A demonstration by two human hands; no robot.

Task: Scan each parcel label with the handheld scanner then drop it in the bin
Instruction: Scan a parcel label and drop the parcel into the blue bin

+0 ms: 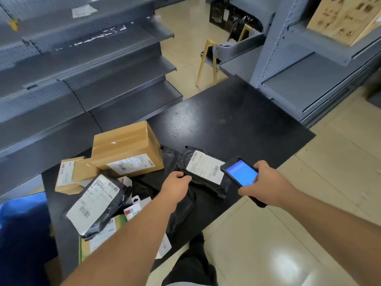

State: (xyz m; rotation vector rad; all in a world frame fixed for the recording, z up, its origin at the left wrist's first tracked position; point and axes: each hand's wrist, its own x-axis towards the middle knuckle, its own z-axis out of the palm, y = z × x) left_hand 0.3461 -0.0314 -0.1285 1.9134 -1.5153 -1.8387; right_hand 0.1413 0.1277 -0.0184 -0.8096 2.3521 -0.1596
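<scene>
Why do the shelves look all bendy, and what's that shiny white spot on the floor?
Head view: the wide-angle lens bends the shelves near the edges; the white spot is lamp glare on the glossy floor; the scanner screen glows blank blue, its text washed out; the far crate is blurry.

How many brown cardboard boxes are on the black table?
2. The large box stands at the back of the pile; the small box lies to its left, touching it. Black mailer bags cover part of the pile, so more may be hidden.
</scene>
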